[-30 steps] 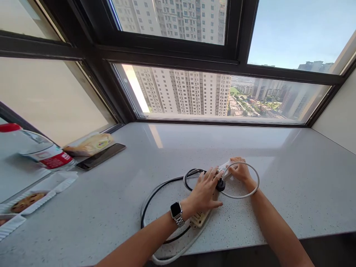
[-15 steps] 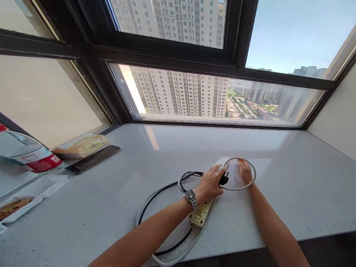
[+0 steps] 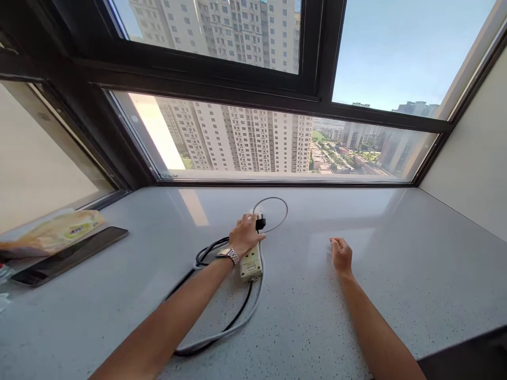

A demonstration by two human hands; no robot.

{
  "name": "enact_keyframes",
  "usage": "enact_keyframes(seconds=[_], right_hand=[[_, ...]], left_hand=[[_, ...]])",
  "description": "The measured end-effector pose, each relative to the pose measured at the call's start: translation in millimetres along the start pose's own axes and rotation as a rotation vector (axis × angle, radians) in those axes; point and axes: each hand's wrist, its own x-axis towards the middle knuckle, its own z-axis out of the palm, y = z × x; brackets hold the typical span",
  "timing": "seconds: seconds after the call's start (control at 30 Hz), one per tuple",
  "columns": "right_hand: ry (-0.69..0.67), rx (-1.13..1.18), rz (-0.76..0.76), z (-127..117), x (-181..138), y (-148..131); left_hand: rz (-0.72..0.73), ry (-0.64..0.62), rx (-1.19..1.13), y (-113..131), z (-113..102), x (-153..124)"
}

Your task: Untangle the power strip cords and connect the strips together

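My left hand (image 3: 243, 234), with a metal-band watch at its wrist, is closed around a cream power strip (image 3: 251, 268). A black plug (image 3: 261, 222) with metal pins sticks out beside its fingers. From there a thin grey cable (image 3: 285, 206) arcs in a loop over the counter. A black and grey cord (image 3: 233, 328) curls around the near and left sides of the strip. To the right, my right hand (image 3: 341, 254) rests by the counter as a loose fist, apart from the cable, with nothing visible in it. Its palm side is partly hidden.
A dark phone (image 3: 71, 256) lies at the left beside a yellowish plastic-wrapped package (image 3: 59, 230). Dark window frames (image 3: 285, 184) border the back of the speckled counter (image 3: 301, 316). A white wall (image 3: 471, 158) stands at the right.
My left hand and the power strip have moved left and farther away in view. My right hand is now separate from the cable loop. The view has turned, and the bottle has mostly left it.
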Motion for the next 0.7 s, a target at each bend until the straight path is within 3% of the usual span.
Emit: enact_keyframes(seconds=[0.07, 0.17, 0.23, 0.3, 0.5, 0.6, 0.7], right_hand=[[-0.005, -0.017, 0.002, -0.1, -0.1, -1.0], [-0.009, -0.042, 0.004, 0.9, -0.8, -2.1], [-0.015, -0.056, 0.009, 1.8, -1.7, -2.5], [-0.027, -0.063, 0.014, 1.8, -2.4, -2.6], [-0.041, -0.074, 0.014, -2.4, -1.4, -2.8], [-0.046, -0.088, 0.009, -3.4, -0.6, -3.8], [-0.046, -0.102, 0.001, -2.9, 0.2, -4.7]], left_hand=[[-0.129, 0.275, -0.208, -35.9, -15.9, 26.0], [-0.120, 0.399, -0.265, -74.2, -35.2, 44.0], [-0.154, 0.428, -0.188, -79.9, -38.6, 35.7], [-0.118, 0.358, -0.071, -70.9, -33.1, 13.0], [0.061, -0.121, 0.100, -23.0, 2.2, -72.9], [0.048, -0.140, 0.104, -16.8, 7.8, -88.1], [-0.013, -0.073, 0.107, -26.7, 3.8, -76.5]])
